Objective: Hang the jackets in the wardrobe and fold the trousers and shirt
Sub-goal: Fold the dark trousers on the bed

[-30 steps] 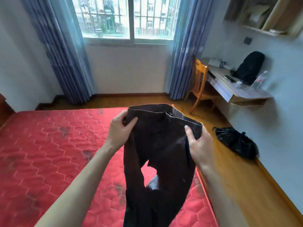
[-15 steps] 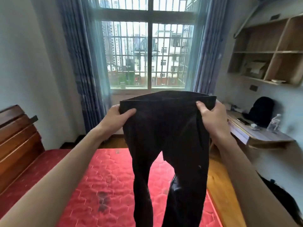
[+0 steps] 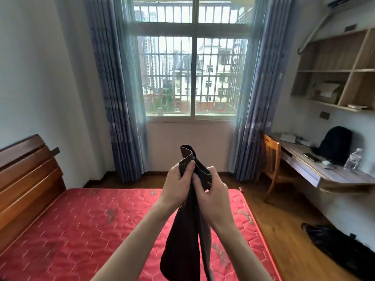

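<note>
Red quilted mattress [image 3: 81, 230] on a wooden bed; above it hang dark brown fabric trousers [image 3: 182, 230], waistband doubled together. Left hand [image 3: 177, 186] and right hand [image 3: 213, 196], touching, each pinch the bunched waistband between thumb and fingers.

Daylight through a barred window [image 3: 191, 78] with blue curtains [image 3: 119, 98]; red mattress [image 3: 81, 230], wooden floor [image 3: 284, 220], wall desk [image 3: 324, 169].

Two bare forearms are showing, entering from the bottom edge. No sleeve, watch, ring or glove is appearing on either. Left hand [image 3: 178, 185] and right hand [image 3: 213, 196] are both showing uncovered, with short plain fingernails.
</note>
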